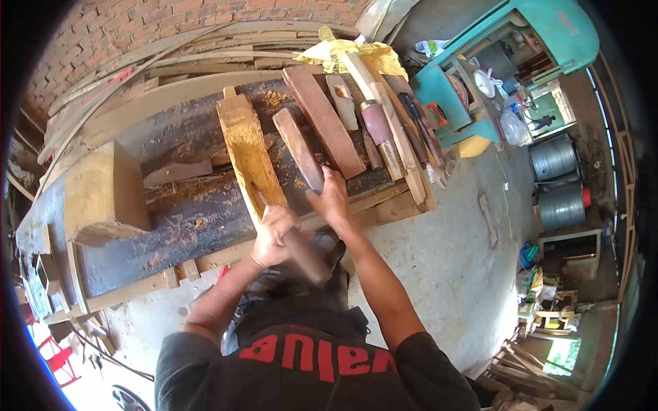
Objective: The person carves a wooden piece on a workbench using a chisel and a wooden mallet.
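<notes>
My left hand (273, 236) is closed around the brown wooden handle of a chisel (306, 255). Its metal blade (259, 196) rests against a pale yellow carved wood piece (248, 152) that lies lengthwise on the dark workbench (178, 226). My right hand (332, 198) presses on the near end of a reddish-brown wooden block (297, 147), just right of the yellow piece. Both forearms reach up from my dark shirt at the bottom of the view.
A big pale timber block (103, 192) stands on the bench's left. Planks and hand tools (373, 123) and a yellow cloth (343, 55) lie at the bench's right end. Beyond are a green machine (480, 75), metal barrels (558, 181), a brick wall (123, 27) and concrete floor.
</notes>
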A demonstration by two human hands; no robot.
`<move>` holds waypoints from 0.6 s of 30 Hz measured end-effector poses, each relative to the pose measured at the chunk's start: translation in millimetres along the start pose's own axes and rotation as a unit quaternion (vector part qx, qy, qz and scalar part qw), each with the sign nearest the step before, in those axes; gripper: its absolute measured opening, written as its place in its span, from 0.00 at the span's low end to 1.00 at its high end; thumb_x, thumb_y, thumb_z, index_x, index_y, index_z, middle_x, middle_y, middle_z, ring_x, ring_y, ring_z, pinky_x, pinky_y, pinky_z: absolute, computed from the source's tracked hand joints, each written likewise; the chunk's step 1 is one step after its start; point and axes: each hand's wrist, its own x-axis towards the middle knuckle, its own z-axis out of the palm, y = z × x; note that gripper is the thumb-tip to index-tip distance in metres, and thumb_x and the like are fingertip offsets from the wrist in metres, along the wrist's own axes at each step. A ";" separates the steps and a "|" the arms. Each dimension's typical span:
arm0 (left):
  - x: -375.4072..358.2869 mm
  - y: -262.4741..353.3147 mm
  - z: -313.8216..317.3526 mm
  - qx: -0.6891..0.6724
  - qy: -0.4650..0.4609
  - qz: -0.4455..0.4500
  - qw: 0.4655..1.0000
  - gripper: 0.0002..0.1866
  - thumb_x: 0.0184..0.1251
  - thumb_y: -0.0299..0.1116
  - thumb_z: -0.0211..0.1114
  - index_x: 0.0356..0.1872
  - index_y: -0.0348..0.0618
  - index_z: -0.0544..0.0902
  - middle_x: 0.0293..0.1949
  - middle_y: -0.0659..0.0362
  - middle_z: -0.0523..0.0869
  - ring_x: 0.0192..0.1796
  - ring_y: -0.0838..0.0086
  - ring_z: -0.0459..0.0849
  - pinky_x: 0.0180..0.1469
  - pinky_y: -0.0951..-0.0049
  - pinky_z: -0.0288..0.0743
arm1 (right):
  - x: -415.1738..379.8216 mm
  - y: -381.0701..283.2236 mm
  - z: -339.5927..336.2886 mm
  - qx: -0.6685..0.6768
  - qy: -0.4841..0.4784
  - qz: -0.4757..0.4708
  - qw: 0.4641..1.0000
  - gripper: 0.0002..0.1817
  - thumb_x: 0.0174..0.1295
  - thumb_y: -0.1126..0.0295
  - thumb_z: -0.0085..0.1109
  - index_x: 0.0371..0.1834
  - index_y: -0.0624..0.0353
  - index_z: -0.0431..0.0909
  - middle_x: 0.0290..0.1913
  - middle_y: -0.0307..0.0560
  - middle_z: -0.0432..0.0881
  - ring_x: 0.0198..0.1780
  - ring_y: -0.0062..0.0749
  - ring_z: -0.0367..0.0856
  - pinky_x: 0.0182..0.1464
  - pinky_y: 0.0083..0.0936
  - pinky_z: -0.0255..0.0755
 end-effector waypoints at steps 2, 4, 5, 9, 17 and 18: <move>1.2 -0.2 0.5 -0.002 0.002 0.007 1.000 0.17 0.40 0.33 0.80 0.27 0.48 0.77 0.30 0.59 0.79 0.37 0.60 0.78 0.44 0.63 0.68 | 6.5 -4.9 6.3 -0.079 0.024 -0.029 0.996 0.36 0.53 0.66 0.68 0.65 0.66 0.67 0.57 0.65 0.74 0.59 0.60 0.72 0.60 0.47 0.68; -1.9 -2.1 -1.1 -0.005 0.006 0.010 1.000 0.17 0.40 0.33 0.80 0.27 0.47 0.78 0.30 0.58 0.79 0.37 0.60 0.78 0.44 0.63 0.68 | -4.4 -17.4 -3.4 -0.131 -0.051 0.026 0.990 0.40 0.55 0.67 0.67 0.71 0.63 0.61 0.61 0.59 0.70 0.62 0.57 0.67 0.63 0.49 0.64; -2.2 -3.4 -0.6 -0.006 0.013 0.015 1.000 0.19 0.40 0.34 0.81 0.27 0.48 0.77 0.29 0.59 0.78 0.35 0.60 0.77 0.43 0.63 0.67 | -11.2 -14.2 -6.3 -0.142 -0.043 0.017 0.989 0.41 0.55 0.67 0.67 0.73 0.62 0.60 0.61 0.57 0.70 0.62 0.56 0.67 0.62 0.50 0.64; -1.0 -3.0 -0.6 -0.027 0.002 0.018 0.999 0.14 0.40 0.29 0.75 0.27 0.45 0.77 0.29 0.58 0.78 0.35 0.61 0.78 0.43 0.62 0.66 | -55.0 15.2 -19.8 -0.089 0.055 -0.071 0.992 0.38 0.55 0.68 0.66 0.71 0.60 0.62 0.60 0.57 0.71 0.61 0.55 0.68 0.61 0.49 0.64; 0.0 -1.4 3.3 -0.017 -0.003 0.023 1.000 0.16 0.41 0.30 0.78 0.26 0.47 0.76 0.28 0.60 0.78 0.33 0.63 0.77 0.43 0.64 0.66 | -141.4 43.6 -38.6 0.014 0.076 -0.018 0.997 0.25 0.57 0.69 0.66 0.58 0.62 0.72 0.53 0.57 0.75 0.55 0.56 0.72 0.59 0.44 0.67; -1.0 -2.6 1.9 -0.006 -0.010 0.024 1.000 0.17 0.41 0.32 0.79 0.27 0.46 0.76 0.28 0.59 0.78 0.35 0.61 0.77 0.43 0.63 0.66 | -142.6 45.3 -38.6 0.021 0.068 -0.021 0.997 0.25 0.57 0.69 0.66 0.58 0.62 0.72 0.53 0.57 0.75 0.55 0.56 0.72 0.59 0.44 0.67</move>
